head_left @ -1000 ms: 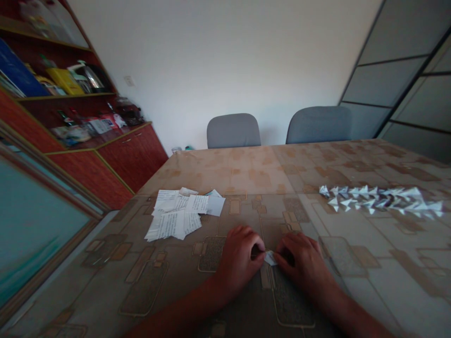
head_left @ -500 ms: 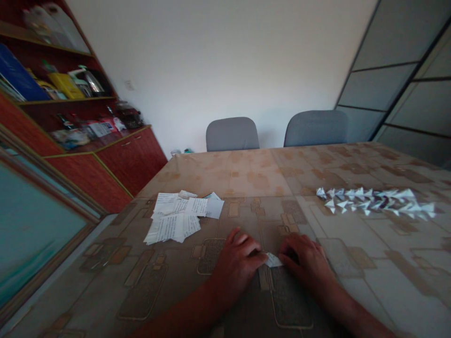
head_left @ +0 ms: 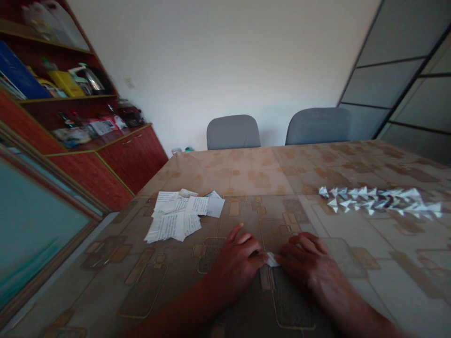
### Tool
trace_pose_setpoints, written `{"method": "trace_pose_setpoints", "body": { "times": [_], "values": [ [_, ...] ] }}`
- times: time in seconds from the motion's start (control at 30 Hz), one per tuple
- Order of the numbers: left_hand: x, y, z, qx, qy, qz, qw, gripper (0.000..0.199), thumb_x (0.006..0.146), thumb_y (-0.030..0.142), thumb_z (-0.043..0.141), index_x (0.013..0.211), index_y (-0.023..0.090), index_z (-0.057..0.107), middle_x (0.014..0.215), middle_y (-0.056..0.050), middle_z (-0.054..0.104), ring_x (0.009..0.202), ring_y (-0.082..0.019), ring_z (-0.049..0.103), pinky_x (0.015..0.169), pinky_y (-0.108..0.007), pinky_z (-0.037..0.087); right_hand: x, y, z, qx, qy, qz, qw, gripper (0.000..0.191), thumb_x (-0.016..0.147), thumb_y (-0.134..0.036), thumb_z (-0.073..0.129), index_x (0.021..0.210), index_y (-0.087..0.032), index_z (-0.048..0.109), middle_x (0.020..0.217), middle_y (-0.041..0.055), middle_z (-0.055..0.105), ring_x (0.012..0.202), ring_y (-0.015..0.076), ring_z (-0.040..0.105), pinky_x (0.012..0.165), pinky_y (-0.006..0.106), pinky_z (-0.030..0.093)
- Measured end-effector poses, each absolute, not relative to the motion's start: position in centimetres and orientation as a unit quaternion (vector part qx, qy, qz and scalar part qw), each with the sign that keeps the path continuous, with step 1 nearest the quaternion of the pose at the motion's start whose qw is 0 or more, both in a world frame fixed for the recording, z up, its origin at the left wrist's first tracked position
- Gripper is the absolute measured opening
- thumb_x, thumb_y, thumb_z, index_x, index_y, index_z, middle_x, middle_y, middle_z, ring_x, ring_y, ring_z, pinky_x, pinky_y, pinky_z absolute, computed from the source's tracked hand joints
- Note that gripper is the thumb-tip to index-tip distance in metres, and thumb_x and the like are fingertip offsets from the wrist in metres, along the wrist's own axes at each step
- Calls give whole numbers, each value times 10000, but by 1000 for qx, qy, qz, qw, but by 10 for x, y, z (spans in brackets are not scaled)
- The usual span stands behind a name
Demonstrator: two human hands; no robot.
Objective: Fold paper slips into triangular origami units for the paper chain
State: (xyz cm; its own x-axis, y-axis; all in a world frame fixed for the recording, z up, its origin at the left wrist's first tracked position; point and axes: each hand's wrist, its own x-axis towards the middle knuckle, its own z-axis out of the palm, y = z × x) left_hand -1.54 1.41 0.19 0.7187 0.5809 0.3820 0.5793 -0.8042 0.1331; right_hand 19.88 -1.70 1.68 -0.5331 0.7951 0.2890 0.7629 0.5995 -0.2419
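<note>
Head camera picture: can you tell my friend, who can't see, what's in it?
A person's left hand and right hand have their fingertips at a small white paper over a patterned tablecloth. Printed paper pieces lie overlapping to the left, and rows of pointy paper shapes sit to the right.

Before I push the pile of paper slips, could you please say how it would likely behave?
The pile of paper slips would probably spread apart, since its sheets overlap loosely. Each slip looks thin, so it should be light and fairly floppy.
</note>
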Motion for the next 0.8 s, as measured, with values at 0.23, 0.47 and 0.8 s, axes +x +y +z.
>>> {"method": "trace_pose_setpoints", "body": {
  "times": [0.23,0.47,0.8],
  "values": [
    [-17,16,2,931,304,203,-17,100,926,273,595,1006,255,651,826,34,631,880,-159,539,1114,-482,177,200,-16,13,-444,-878,0,180,144,781,-160,756,743,-233,638,745,-11,639,804,215,568,822,385,395],
    [-14,19,-1,932,287,218,-39,68,931,241,587,936,221,651,793,39,628,842,-148,531,1133,-452,166,204,-11,11,-439,-872,72,204,105,839,-128,685,790,-215,651,774,-11,639,791,193,576,759,340,415],
    [-9,23,-5,909,324,261,-9,143,909,194,599,773,203,643,708,29,589,762,-144,520,1067,-404,305,199,-6,4,-444,-860,55,246,73,889,-169,618,893,-220,671,781,5,629,776,198,568,736,318,409]
  ]
}}
